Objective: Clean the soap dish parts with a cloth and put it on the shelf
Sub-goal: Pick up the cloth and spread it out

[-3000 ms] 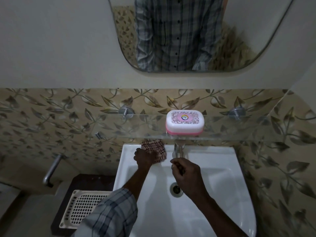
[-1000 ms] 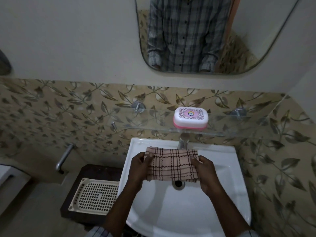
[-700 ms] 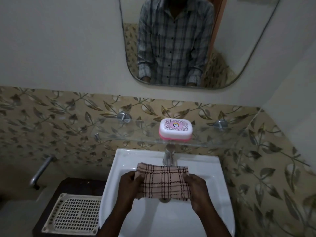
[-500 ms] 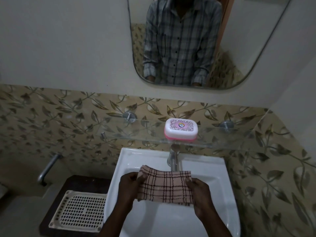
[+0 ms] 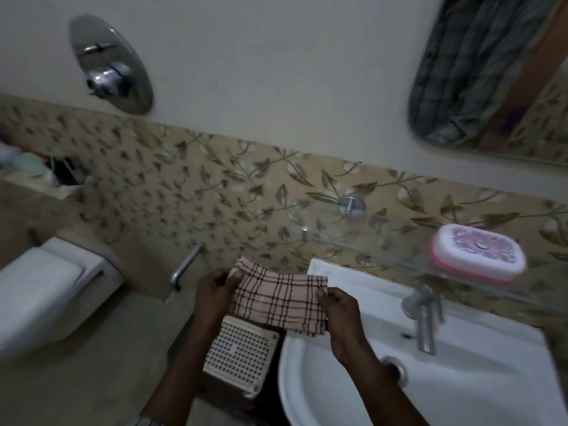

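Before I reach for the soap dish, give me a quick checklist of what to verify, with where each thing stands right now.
1. Cloth in hand: ok, the left hand and right hand each pinch one end.
2. A hand free to lift the dish: not ok, both are on the cloth.
3. Soap dish within sight: ok, it sits on the glass shelf above the sink, lid on.
4. Parts separated for wiping: not ok, the dish is closed.
5. Dish empty or holding soap: cannot tell, the lid hides the inside.
6. Shelf room to put it back: ok, bare glass shows left of the dish.
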`<state>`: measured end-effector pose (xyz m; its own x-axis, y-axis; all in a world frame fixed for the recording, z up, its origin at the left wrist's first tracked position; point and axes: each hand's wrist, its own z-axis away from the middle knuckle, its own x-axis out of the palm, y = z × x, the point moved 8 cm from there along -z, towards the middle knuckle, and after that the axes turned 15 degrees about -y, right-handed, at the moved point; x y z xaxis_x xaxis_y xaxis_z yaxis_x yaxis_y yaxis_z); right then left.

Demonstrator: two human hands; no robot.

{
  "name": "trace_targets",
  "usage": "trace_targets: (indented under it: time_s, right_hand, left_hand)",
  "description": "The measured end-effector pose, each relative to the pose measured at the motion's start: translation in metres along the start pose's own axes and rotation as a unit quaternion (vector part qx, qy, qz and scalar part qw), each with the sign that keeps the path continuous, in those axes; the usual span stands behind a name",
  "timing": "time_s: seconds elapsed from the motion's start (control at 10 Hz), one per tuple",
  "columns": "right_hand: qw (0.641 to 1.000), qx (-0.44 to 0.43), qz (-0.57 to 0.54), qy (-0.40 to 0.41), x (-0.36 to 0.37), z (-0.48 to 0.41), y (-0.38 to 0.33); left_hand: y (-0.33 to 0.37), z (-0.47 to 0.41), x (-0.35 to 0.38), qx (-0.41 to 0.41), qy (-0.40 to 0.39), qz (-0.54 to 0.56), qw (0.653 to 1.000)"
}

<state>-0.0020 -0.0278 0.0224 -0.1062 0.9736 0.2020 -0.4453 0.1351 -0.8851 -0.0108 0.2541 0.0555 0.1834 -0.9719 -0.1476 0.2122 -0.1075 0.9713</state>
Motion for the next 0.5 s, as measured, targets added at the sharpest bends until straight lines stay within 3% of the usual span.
trace_targets:
  time_s: [0.3, 0.5]
  right_hand:
    - [0.987, 0.094, 0.130, 0.028, 0.117, -0.067, 0.107]
    - [0.972, 0.214, 0.085, 0.056, 0.128, -0.091, 0.204]
  left_hand:
    - [-0.120, -0.051, -0.100, -0.055, 0.051, -0.107, 0.991]
    - [-0.219, -0.071, -0.095, -0.137, 0.013, -0.156, 0.978]
